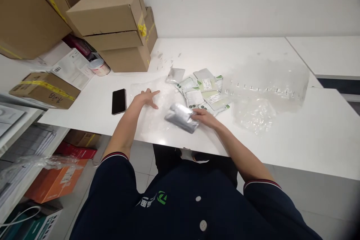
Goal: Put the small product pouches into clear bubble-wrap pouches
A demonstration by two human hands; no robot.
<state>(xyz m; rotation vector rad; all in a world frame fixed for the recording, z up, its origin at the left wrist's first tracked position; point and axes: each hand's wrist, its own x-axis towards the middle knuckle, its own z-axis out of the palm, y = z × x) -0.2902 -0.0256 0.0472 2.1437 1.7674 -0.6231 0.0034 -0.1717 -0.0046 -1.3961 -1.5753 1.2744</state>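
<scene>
My left hand (147, 98) lies with fingers spread on a sheet of clear bubble wrap (149, 123) on the white table. In my right hand (204, 117) is a shiny silver foil pouch (182, 117), pinched at its right end and held over the wrap's right side. Just beyond it lies a loose pile of flat green-and-white packets (194, 98), some with printed labels. Another silver pouch (176, 75) rests at the far edge of the wrap, left of the pile.
A black phone (119, 101) lies left of the wrap. Clear air-cushion film (270, 86) and crumpled clear plastic (254, 116) are on the right. Stacked cardboard boxes (109, 15) and a tin can (99, 67) stand at the back left. The table's front edge is close to my body.
</scene>
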